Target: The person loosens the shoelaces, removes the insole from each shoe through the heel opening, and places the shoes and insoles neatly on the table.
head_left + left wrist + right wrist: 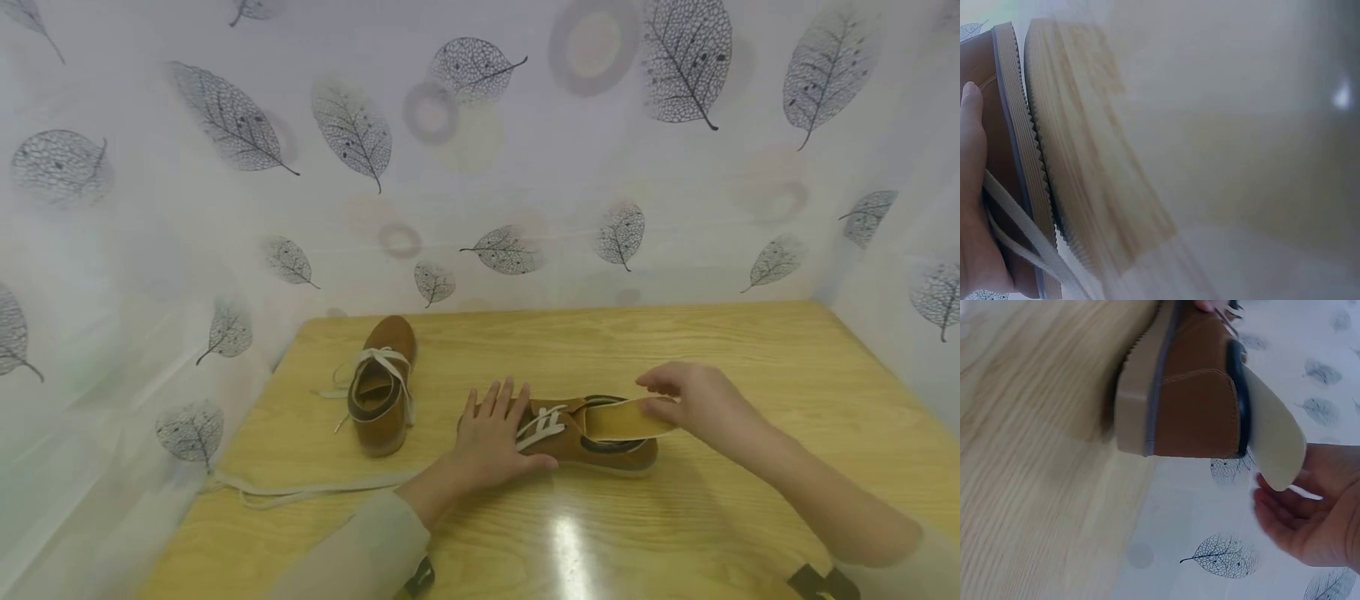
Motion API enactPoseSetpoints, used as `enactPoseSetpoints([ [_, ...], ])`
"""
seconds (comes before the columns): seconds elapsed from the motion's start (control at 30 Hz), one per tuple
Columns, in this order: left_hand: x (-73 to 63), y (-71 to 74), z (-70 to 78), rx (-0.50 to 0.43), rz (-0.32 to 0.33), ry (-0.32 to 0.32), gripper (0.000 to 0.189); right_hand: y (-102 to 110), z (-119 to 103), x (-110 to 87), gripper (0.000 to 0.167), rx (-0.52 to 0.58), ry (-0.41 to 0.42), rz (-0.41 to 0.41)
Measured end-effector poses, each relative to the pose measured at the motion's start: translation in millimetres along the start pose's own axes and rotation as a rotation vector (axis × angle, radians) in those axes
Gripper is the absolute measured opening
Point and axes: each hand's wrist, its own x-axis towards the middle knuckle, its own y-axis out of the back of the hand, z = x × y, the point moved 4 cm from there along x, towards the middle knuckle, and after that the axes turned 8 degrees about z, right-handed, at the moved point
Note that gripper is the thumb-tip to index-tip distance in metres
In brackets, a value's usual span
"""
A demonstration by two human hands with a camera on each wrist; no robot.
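Note:
A brown lace-up shoe (573, 450) lies lengthwise on the table, toe to the left and heel to the right. My left hand (486, 442) rests on its toe end with fingers spread straight; the white lace (1019, 215) trails by that wrist. From the shoe's opening a yellowish insole (622, 419) sticks out past the heel. Its free rounded end is held between the thumb and fingers of my right hand (701, 408). In the right wrist view, the pale underside of the insole (1272, 434) slants out over the dark collar. Its front part is hidden inside the shoe.
A second brown shoe (382, 383) with loosely hanging laces stands at the left of the wooden table (750, 350). A long white lace (322, 485) stretches across the table's left side. Leaf-printed white sheeting (510, 167) surrounds the table at the back and sides.

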Motion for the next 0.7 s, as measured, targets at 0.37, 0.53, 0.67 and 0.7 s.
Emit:
enactPoseSetpoints([
  [0.37,0.0,-1.0,1.1,0.053,-0.014,0.005,0.11,-26.4,-38.6,-31.8,0.048,-0.312,0.976,0.33],
  [0.53,0.4,-0.7,1.1,0.054,-0.004,0.002,0.11,-32.4,-36.4,-40.2,0.038,-0.443,0.934,0.227],
  [0.67,0.5,0.1,0.7,0.053,-0.006,0.0,0.11,-33.4,-34.1,-40.5,0.035,-0.495,0.891,0.182],
  [0.7,0.6,0.4,0.7,0.051,-0.006,-0.001,0.11,-33.6,-33.6,-40.4,0.038,-0.51,0.886,0.179],
])
